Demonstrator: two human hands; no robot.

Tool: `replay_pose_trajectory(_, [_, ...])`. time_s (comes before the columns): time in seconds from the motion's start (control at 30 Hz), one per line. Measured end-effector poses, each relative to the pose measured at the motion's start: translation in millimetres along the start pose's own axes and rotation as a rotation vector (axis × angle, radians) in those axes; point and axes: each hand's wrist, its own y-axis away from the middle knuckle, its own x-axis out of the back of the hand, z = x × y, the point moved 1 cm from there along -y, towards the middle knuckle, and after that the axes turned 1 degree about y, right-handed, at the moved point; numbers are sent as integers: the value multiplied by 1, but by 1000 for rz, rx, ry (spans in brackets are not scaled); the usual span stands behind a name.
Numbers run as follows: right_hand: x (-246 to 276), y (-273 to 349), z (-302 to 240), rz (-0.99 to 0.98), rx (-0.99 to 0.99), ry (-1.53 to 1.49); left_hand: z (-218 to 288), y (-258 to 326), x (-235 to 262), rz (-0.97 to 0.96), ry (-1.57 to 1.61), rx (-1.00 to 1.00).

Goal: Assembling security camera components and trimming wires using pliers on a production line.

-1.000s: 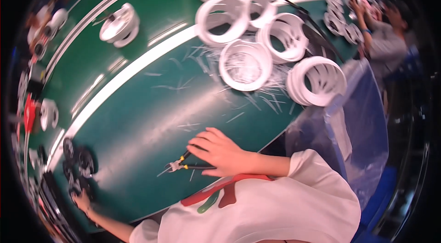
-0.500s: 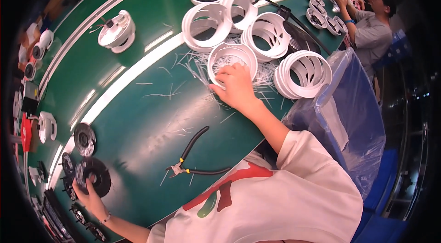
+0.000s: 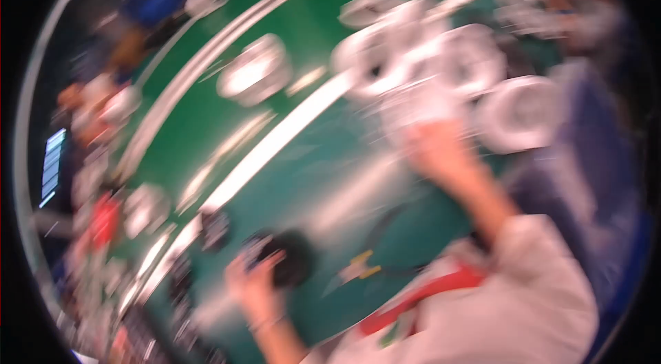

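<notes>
Motion blur smears the whole view. My left hand [image 3: 255,288] grips a black round disc part [image 3: 292,262] by its left side, above the green table. My right hand [image 3: 437,147] is at the near rim of a white plastic ring [image 3: 416,102], fingers over the rim; their tips are smeared. Behind and beside that ring are more white rings, one group [image 3: 471,61] behind it and another [image 3: 521,116] to its right. Cutting pliers [image 3: 361,266] with dark handles lie on the table between my forearms.
A blue bin with a clear liner [image 3: 599,137] stands at the right. A white housing [image 3: 256,71] sits on the far green strip beyond a pale rail [image 3: 275,137]. Several black parts [image 3: 180,288] line the left side. Another person [image 3: 585,13] is at the far right.
The view has swung, shifting the scene to the right and blurring it. My left hand has carried the black disc rightward, away from the other black parts. My right hand stays at the ring.
</notes>
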Motion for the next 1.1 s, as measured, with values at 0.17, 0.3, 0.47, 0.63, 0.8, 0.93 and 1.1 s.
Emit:
replay_pose_trajectory(0.17, [-35, -13, -28, 353, 126, -489, 12, 7, 11, 28, 819, 92])
replay_pose_trajectory(0.3, [13, 8, -16, 571, 105, -314, 0, -11, -3, 143, 879, 265])
replay_pose_trajectory(0.47, [55, 20, -62, 641, 370, -465, -24, -18, -14, 278, 1164, 100])
replay_pose_trajectory(0.63, [22, 47, -112, 266, 748, -476, -19, -27, -28, 163, 1429, 157])
replay_pose_trajectory(0.8, [-3, 65, -125, -225, 859, -274, -15, -27, -31, 235, 1547, 308])
replay_pose_trajectory(0.93, [24, 42, -141, -210, 718, -200, -31, -19, -34, 256, 1382, 204])
replay_pose_trajectory(1.1, [7, 25, -140, -350, 597, -177, -13, -17, -35, 194, 1437, 151])
